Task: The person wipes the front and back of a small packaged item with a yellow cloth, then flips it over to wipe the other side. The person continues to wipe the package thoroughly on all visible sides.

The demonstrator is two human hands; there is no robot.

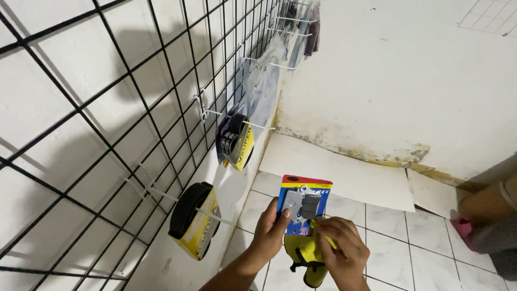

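Centrally, low in the frame, the left hand [272,226] grips a blue blister card [304,205] bearing grey metal parts by its lower left edge. Just right, the right hand [342,248] closes on a yellow cloth [307,258] pressed against the card's base. Black wire grid [107,124] with hung packaged goods [196,218] fills the left.

A black wire grid panel [107,124] is mounted against a white wall [409,70], with white hooks [253,125] from which packaged goods [196,218] are hung. The floor is laid with pale square tiles [388,242]. Staining and peeling are seen along the wall's base [377,153], where a white sheet [344,175] is laid.
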